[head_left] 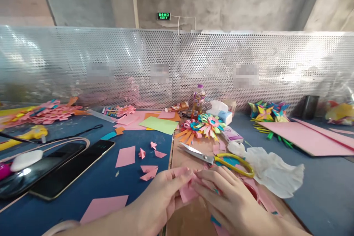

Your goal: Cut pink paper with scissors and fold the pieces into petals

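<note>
Between my two hands is a small piece of pink paper (188, 193), partly covered by my fingers. My left hand (166, 191) pinches it from the left, thumb on top. From the right, my right hand (225, 191) grips the same paper, fingers bent over its edge. Just beyond them lie scissors (214, 159) with yellow handles, blades slightly apart. Left of my hands, small folded pink paper pieces (149, 172) rest on the blue tabletop near a flat pink square (125, 156). Another pink sheet (103, 208) lies beside my left forearm.
At left are a black phone (74, 169) and a yellow glue gun (24, 138). Paper flowers (210, 125), a drink bottle (198, 101) and a tissue pack (221, 114) stand ahead. Crumpled white tissue (276, 169) and large pink sheets (306, 138) lie right. A perforated metal partition (132, 51) rises behind.
</note>
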Demonstrator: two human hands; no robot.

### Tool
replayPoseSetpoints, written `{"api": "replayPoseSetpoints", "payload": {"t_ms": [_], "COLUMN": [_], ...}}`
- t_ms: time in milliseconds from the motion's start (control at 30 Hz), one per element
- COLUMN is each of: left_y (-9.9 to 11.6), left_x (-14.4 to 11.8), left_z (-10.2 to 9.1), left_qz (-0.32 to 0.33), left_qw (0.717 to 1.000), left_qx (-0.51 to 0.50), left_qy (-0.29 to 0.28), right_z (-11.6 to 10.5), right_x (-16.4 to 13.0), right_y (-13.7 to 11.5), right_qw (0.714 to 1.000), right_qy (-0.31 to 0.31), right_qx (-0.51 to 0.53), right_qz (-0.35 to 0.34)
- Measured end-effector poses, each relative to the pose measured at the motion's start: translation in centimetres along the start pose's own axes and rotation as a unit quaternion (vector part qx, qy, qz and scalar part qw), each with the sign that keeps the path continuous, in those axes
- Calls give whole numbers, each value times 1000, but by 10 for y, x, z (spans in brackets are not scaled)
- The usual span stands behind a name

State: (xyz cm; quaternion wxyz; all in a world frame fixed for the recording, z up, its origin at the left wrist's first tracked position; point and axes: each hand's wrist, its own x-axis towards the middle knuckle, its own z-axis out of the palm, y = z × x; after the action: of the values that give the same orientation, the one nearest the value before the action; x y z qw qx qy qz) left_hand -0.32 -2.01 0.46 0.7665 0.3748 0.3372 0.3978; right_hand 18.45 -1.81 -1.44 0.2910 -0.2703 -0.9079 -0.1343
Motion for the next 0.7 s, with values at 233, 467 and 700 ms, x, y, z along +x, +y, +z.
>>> {"api": "replayPoseSetpoints", "payload": {"t_ms": [233, 467, 700], "left_y": [-1, -1, 1], "left_x": [2, 1, 0], "left_z": [-1, -3, -3], "left_qz": [12, 40, 80], "left_qw": [998, 983, 959], "left_qx": [60, 175, 271], "left_qy": [-21, 38, 41], "right_z": [0, 0, -2], "right_x": [1, 6, 12], "right_y": [-9, -11, -6], "right_qw": [995, 818, 722], "right_qy": [-12, -52, -94], "right_qx": [91, 397, 541], "right_qz": [47, 413, 421]}}
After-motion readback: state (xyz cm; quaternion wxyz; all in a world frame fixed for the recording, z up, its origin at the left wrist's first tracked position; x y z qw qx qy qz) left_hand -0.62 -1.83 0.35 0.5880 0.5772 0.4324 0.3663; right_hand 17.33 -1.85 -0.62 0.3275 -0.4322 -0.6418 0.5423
